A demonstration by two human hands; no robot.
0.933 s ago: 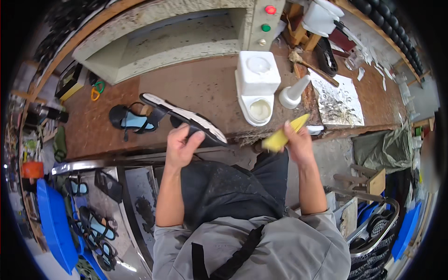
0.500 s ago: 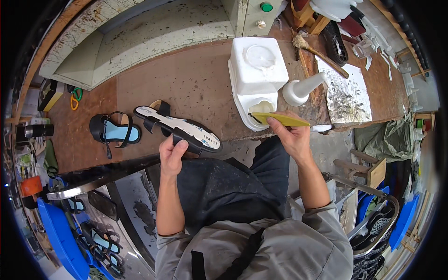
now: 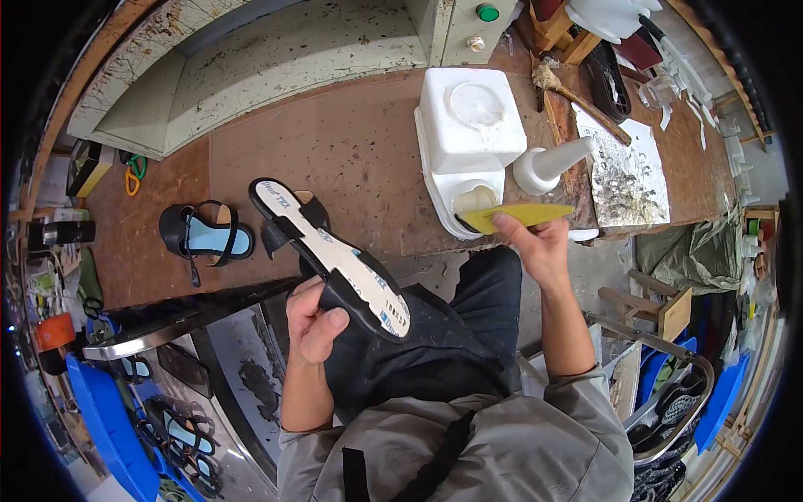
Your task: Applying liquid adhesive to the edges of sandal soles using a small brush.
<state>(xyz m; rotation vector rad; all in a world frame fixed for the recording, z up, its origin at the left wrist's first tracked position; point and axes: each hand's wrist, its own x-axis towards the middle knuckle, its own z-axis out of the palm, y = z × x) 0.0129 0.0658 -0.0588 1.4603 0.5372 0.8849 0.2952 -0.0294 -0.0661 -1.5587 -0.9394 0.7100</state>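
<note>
Yellow flat tool (image 3: 529, 215) pinched between thumb and fingers of right hand (image 3: 544, 249), dark tip at the open cup of a white container (image 3: 471, 109), by the desk's (image 3: 351, 151) near edge. Left hand (image 3: 311, 322) closed on a black sandal (image 3: 347, 259), pale underside up, spanning that edge. Second sandal (image 3: 205, 234), blue insole, farther left, near same edge. White cone (image 3: 552, 165) beside container; stained paper (image 3: 623, 180) toward right edge.

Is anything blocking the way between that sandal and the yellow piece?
Nothing visible stands between the black sandal in the left hand and the yellow piece in the right hand; the workbench and dark trousers show beneath the gap.
</note>
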